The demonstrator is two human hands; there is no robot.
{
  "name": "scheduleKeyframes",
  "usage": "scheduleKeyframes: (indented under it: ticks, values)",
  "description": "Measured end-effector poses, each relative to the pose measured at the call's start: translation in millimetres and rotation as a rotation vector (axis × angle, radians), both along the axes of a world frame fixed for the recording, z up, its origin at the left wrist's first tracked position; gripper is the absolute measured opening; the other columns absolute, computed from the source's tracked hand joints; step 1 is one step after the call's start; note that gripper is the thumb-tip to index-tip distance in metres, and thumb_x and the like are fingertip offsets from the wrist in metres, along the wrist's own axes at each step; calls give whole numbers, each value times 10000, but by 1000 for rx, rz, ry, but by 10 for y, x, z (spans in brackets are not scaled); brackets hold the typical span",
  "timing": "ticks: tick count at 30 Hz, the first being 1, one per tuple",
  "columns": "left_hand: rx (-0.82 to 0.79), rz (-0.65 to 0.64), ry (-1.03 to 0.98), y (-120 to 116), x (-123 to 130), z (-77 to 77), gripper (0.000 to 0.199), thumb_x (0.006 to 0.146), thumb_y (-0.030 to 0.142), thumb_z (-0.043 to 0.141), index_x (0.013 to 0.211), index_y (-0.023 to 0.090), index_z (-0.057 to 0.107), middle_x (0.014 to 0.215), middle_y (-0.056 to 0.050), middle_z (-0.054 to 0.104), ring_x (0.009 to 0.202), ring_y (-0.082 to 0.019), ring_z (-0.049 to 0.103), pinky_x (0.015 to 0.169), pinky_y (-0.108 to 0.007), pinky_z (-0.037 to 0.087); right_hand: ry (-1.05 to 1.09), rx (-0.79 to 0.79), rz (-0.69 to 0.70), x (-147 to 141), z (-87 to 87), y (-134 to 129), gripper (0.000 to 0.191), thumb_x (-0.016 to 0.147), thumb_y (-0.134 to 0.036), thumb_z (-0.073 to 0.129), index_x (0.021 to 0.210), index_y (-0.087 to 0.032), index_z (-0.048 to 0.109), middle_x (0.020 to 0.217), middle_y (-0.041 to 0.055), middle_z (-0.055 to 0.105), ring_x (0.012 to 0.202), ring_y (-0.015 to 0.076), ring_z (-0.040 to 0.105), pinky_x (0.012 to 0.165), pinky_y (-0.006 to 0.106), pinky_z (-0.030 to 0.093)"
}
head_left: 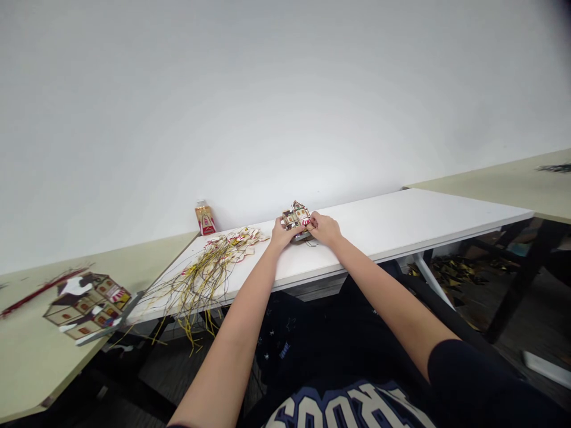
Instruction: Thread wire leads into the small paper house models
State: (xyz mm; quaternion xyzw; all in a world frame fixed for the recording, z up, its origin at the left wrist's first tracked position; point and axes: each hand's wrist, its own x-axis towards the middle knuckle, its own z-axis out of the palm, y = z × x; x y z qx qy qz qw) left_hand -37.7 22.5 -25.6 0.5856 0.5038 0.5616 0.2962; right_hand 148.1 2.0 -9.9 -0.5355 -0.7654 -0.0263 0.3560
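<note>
A small decorated model house (296,216) with brown-edged walls and a red-and-white striped awning is held up over the white table (379,223). My left hand (282,235) grips its left side and lower edge, with the fingers partly hidden behind it. At its right side, my right hand (325,227) is closed with the fingertips pinched by the awning. A thin dark strand hangs below the house near the right fingers. What the right fingertips pinch is too small to make out.
Left on the white table lies a heap of yellow and dark strands (207,270) with small printed pieces. A bottle (205,219) stands behind it. A larger model house (91,303) and red strands (42,290) rest on the left table. Gold scraps (455,270) lie below right.
</note>
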Motion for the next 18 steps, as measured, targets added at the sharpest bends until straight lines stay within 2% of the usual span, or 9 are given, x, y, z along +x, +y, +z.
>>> scheduleKeyframes:
  ticks: [7, 18]
  values:
    - [-2, -9, -25, 19, 6, -8, 917, 464, 437, 914, 1222, 178, 468, 1062, -128, 677, 942, -243, 671, 893, -426, 518, 32, 13, -1, -5, -4, 5, 209, 896, -365, 487, 1029, -234, 582, 915, 35, 703, 800, 198, 610, 613, 273, 325]
    - [15, -24, 11, -37, 28, 23, 923, 457, 443, 913, 1219, 182, 461, 1070, -134, 672, 965, -255, 671, 906, -434, 517, 129, -36, -24, -19, -23, 52, 154, 857, -379, 546, 861, -232, 590, 817, 7, 687, 751, 170, 587, 580, 260, 289]
